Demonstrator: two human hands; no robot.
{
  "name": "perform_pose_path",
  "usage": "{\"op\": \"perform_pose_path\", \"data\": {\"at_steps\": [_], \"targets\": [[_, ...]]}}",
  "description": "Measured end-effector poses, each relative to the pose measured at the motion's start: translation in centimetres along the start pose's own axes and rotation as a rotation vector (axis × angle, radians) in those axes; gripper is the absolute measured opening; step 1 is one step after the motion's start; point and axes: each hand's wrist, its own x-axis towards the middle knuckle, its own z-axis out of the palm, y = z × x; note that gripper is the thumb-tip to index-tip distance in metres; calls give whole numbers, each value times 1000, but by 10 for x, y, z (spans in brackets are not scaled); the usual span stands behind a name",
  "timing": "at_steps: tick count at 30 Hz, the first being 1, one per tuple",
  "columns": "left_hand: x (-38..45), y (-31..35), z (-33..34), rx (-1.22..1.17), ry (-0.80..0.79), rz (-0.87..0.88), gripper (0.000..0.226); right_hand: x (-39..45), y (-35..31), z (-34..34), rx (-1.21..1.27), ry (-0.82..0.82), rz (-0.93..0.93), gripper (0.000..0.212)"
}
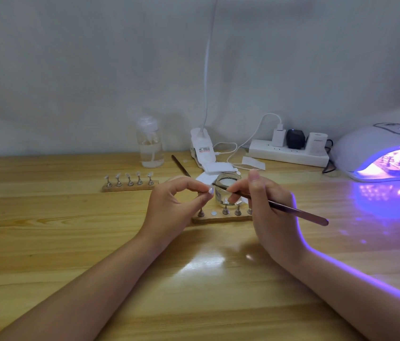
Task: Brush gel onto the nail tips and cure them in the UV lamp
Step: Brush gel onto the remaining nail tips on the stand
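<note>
My left hand [176,200] is raised over the wooden table [71,242], thumb and forefinger pinching the stem of a small holder with a nail tip [210,190] on its end. My right hand [262,205] grips a thin brush [280,206] like a pen, its bristle end touching or just at that tip; I cannot tell which. Just behind my hands lies a wooden stand [218,219] with several metal holders upright on it and one bare round spot, and touching or just behind it a small glass jar [227,190]. Farther left a second stand [130,184] carries five tips. Beyond that are a clear pump bottle [150,143], a white clip lamp base [202,150] and a power strip [288,153]. At far right the UV lamp [375,148] glows violet with a stand of tips inside.
</note>
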Motion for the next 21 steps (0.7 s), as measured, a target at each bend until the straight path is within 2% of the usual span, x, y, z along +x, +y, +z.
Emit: {"op": "perform_pose_path", "data": {"at_steps": [8, 13, 17, 21], "targets": [[0, -2, -1, 28, 1, 25, 23, -2, 0, -1, 14, -45, -13, 43], [1, -1, 0, 24, 5, 13, 21, -1, 1, -4, 40, -13, 1, 42], [0, -2, -1, 28, -3, 8, 18, 0, 0, -2, -38, -27, -12, 37], [0, -2, -1, 27, 6, 11, 24, -1, 0, 0, -14, -48, -6, 37]]}}
